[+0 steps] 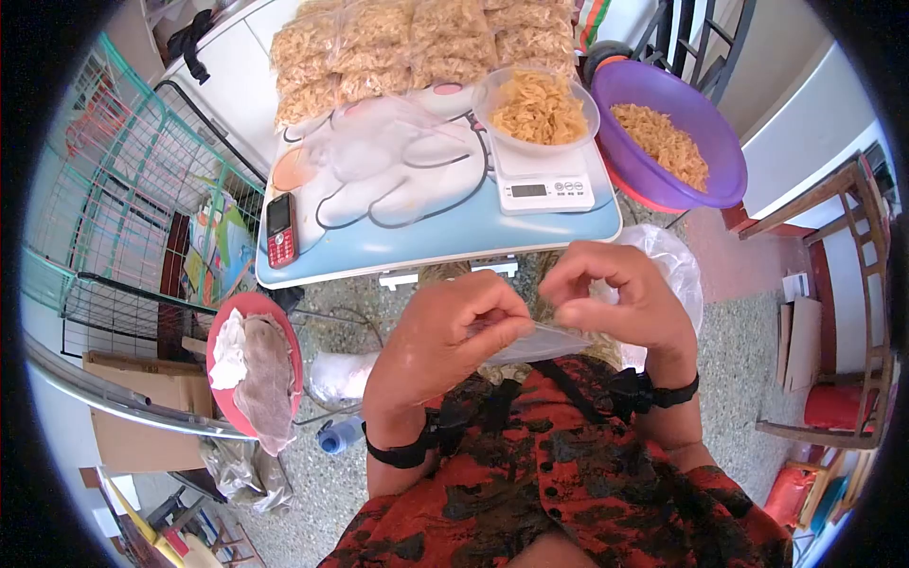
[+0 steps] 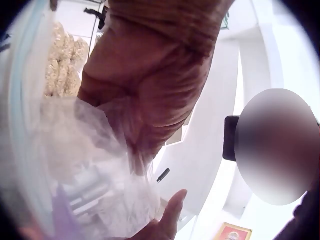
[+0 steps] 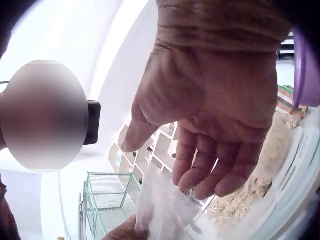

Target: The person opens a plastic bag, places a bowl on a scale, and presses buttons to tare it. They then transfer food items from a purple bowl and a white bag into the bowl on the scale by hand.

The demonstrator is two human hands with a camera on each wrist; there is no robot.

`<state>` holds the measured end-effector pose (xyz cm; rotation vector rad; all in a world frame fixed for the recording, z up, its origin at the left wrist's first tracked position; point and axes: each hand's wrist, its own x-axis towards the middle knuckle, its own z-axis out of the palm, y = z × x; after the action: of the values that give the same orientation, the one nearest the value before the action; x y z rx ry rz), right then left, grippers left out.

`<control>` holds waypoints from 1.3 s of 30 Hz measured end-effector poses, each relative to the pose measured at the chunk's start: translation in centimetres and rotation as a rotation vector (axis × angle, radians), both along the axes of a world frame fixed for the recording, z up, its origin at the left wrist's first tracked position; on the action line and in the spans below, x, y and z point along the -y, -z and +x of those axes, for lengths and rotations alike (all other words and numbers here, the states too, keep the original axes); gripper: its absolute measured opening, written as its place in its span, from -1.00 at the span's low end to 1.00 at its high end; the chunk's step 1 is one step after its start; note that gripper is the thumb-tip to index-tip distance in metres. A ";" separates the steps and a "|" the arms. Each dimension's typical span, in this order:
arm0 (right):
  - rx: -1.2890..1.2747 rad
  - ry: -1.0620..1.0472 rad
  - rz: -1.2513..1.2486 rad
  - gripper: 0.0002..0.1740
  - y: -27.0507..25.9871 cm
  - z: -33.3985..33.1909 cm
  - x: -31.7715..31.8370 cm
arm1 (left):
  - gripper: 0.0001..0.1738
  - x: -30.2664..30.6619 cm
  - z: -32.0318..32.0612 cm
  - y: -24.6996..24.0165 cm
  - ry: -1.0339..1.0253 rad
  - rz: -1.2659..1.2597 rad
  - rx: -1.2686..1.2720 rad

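Over the person's lap, the left hand pinches a thin clear plastic bag between thumb and fingers. In the left wrist view, the bag hangs spread out and wrinkled from that hand. The right hand is just beside the bag, its thumb and bent fingers apart with a gap between them. From the right wrist, its fingers look loosely bent above the bag. Ahead of both hands, a clear bowl of yellowish dried pieces stands on a white digital scale.
Filled clear bags are stacked at the back of the low table. Flat plastic bags lie mid-table, near a red phone. A purple basin of the same pieces stands right; a red stool with cloths stands left.
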<state>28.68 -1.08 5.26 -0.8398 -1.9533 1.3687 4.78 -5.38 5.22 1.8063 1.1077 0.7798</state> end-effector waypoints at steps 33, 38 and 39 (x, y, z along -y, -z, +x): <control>-0.056 0.284 -0.032 -0.80 4.5 -7.8 1.8 | -0.84 -0.1 -0.3 2.9 -0.502 -0.092 0.244; -0.269 0.328 -0.250 -0.78 5.6 -7.8 1.1 | -0.83 -0.1 -1.1 2.7 -0.731 0.035 0.423; -0.312 0.336 -0.304 -0.78 5.8 -7.7 0.8 | -0.83 -0.1 -1.0 2.7 -0.752 0.053 0.451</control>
<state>20.95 -1.88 -0.56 -0.9746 -1.3213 1.5033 3.79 -5.23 2.52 1.1282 1.4584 1.5723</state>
